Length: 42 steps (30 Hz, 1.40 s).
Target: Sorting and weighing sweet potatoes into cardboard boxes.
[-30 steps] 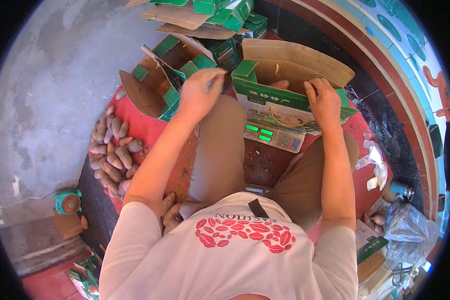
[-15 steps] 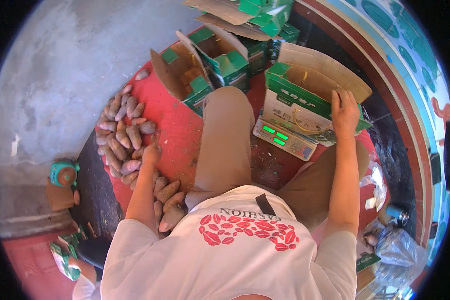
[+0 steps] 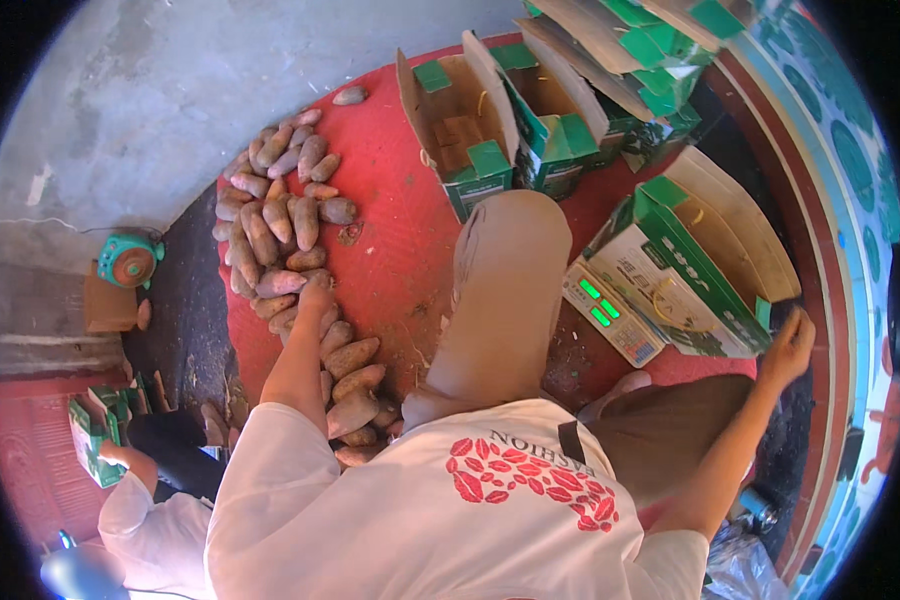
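Note:
My left hand [image 3: 317,293] is down at the edge of a long pile of sweet potatoes [image 3: 260,240], close to a pinkish sweet potato [image 3: 281,283]. Its fingers are too hidden to show whether they grip one. Beside the right corner of a green and white cardboard box [image 3: 670,265] is my right hand [image 3: 791,346], its fingers curled in. Whether they pinch anything does not show. The box stands open at the top on a digital scale [image 3: 610,312] with lit green displays; I cannot see its contents.
Open green and brown cartons [image 3: 465,130] stand at the far side of the red mat [image 3: 380,200], with stacked cartons [image 3: 650,60] behind. A teal fan-like device [image 3: 130,262] sits at left. Lower left, another person's hand [image 3: 135,462] touches a green-white box [image 3: 88,440].
The view has turned, shifting the scene rightward. My right hand has moved from the box's front top edge to beside its right corner. My left hand stays by the sweet potatoes.

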{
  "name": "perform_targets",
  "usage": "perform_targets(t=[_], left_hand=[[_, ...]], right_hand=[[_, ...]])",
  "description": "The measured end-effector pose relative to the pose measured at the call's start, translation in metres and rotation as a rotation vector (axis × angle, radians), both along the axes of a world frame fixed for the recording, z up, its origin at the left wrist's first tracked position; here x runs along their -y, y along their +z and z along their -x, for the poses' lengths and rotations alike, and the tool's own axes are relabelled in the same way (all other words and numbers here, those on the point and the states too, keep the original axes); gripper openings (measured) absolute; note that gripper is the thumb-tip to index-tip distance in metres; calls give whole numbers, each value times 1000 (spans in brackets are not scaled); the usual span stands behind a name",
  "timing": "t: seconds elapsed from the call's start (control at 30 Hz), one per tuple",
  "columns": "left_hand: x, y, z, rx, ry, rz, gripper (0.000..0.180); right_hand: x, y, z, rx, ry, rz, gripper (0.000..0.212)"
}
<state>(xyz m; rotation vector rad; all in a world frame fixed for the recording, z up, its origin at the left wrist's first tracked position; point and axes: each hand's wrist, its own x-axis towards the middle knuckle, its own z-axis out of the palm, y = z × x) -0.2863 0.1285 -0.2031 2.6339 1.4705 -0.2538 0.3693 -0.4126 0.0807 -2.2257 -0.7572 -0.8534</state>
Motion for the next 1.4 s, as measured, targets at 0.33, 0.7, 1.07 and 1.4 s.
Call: perform_targets(t=[0.33, 0.7, 1.07, 1.4], left_hand=[[-64, -26, -97, 27, 276, 40, 50], [-96, 28, -216, -252, 84, -54, 57], [-141, -11, -234, -533, -157, -198, 42], [-85, 11, -227, -498, -334, -118, 33]], right_hand=[[89, 59, -23, -28, -333, 324, 31], [154, 12, -39, -279, -700, 582, 39], [172, 16, -32, -273, -705, 820, 40], [167, 7, -45, -335, -697, 658, 42]])
